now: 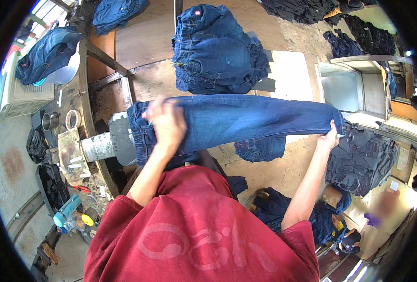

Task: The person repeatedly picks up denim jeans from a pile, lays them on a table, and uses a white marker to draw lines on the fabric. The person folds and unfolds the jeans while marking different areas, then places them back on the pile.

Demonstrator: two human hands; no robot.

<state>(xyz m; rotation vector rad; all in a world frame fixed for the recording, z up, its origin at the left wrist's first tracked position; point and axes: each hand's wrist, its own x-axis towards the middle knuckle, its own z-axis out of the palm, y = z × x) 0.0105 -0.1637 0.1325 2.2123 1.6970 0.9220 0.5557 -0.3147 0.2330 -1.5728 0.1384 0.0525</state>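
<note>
A view from above of a person in a red shirt (194, 230) holding a pair of blue jeans (246, 120) stretched out level in front of them. The left hand (166, 123) lies over the waistband end, fingers bent down and closed around the denim; motion blur hides the exact grip. The right hand (329, 137) pinches the hem of one leg at the far right, arm extended. The waistband sits against a grey metal cylinder (100, 145) that juts from a cluttered workbench (72, 155) on the left, where a roll of tape (73, 119) and a metal cup (50, 121) stand. Beyond the jeans, a stack of folded blue jeans (215, 51) rests on a worn brown wooden surface (147, 33). Darker garments (361, 162) are heaped low on the right, and more dark cloth (307, 9) lies at the top.
</note>
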